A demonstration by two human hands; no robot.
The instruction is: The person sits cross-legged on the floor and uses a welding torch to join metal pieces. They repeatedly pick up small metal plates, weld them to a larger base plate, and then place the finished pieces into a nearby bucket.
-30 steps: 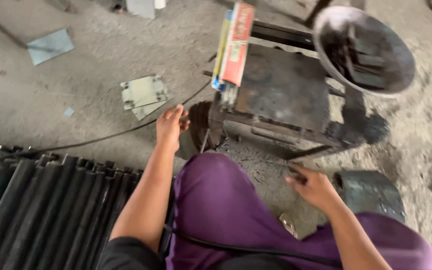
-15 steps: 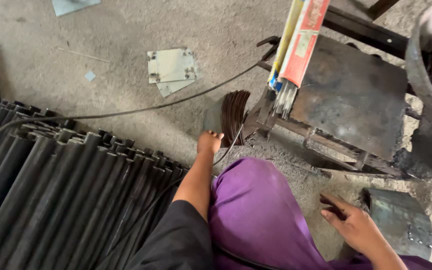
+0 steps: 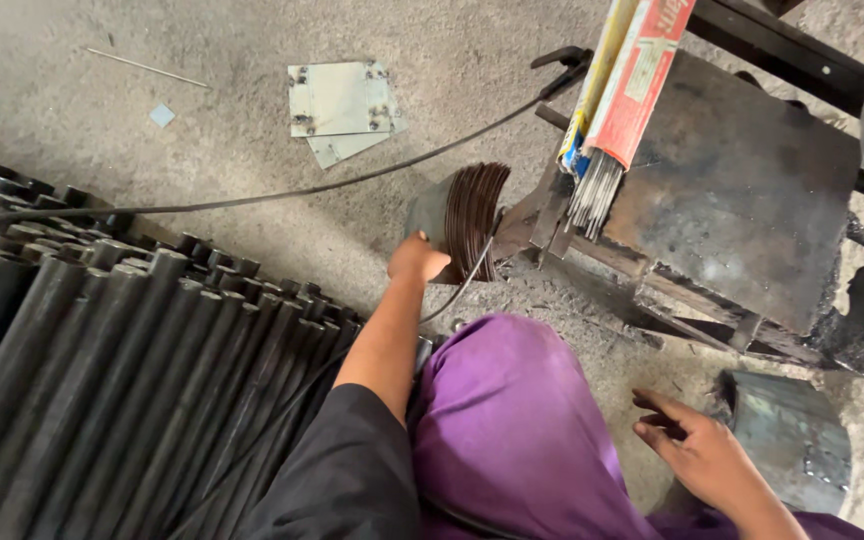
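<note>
Dozens of dark round bars [image 3: 102, 370] lie packed side by side at the near left, their ends pointing toward the far left, and a thin black cable [image 3: 252, 198] runs over them and across the grey concrete floor [image 3: 72, 110] toward the right. Farther off on the floor sit two pale metal plates [image 3: 340, 103], one overlapping the other, with a thin rod [image 3: 147, 68] and a small square scrap [image 3: 161, 115] to their left. Near the middle, the left hand [image 3: 415, 260] reaches out from a black sleeve [image 3: 342, 470] and is closed against the near edge of a stack of thin curved rusty pieces [image 3: 470, 218] standing on edge on the floor; whether the fingers fully grip the stack cannot be told, since they are hidden behind it. Just right of the stack stands a rusty metal stand [image 3: 732, 200], and a pack of welding rods [image 3: 622, 90] in a red and yellow wrapper leans against its left edge, bare rod tips pointing down. Below the stand a knee in purple cloth [image 3: 512, 420] fills the near centre. At the near right, the right hand [image 3: 704, 455] lies loosely open, fingers stretched left, touching nothing clearly, just beside a curved grey metal piece [image 3: 792, 440] on the floor.
</note>
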